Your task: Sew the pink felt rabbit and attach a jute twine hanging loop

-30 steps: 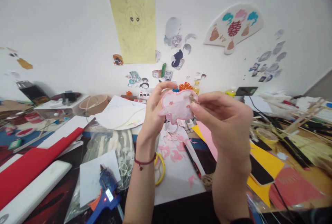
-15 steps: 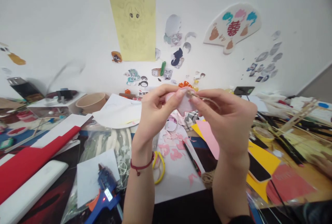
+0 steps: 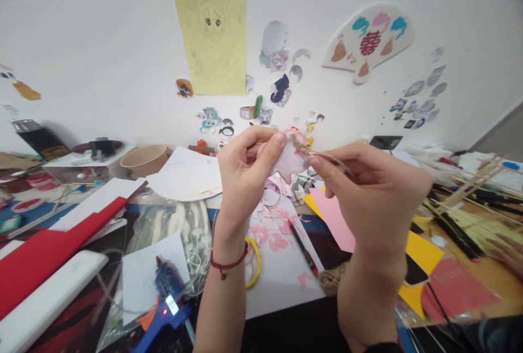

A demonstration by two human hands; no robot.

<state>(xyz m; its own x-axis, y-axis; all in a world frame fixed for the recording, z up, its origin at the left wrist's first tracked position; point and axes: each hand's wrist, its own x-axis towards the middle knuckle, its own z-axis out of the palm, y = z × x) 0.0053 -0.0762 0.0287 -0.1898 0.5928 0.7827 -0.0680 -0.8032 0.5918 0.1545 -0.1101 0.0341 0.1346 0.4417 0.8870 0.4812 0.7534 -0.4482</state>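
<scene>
My left hand [image 3: 249, 173] pinches a small pale cutout [image 3: 289, 161] with a wavy pink edge, thumb on its near face. Its material I cannot make out. A strand of brown twine [image 3: 327, 156] touches the cutout's upper part, and my right hand [image 3: 373, 195] grips that strand between thumb and fingers. A thin clear strand [image 3: 235, 178] hangs by my left hand. Below both hands lies white paper [image 3: 272, 293] with pink scraps [image 3: 278, 241], beside a twine bundle [image 3: 333, 278] and a yellow scissor-like handle [image 3: 255, 266].
A blue hot glue gun [image 3: 169, 287] with a lit red light lies on white paper at the left. Nearby are a red strip [image 3: 53, 249] and a long white object [image 3: 53, 301]. Pink paper [image 3: 333, 219] and a phone [image 3: 415, 272] are at the right, with another person's hand [image 3: 506, 252] beyond.
My right hand has drawn back to the right, pulling the twine away from the cutout. More of the cutout shows, and a clear strand now appears by my left hand.
</scene>
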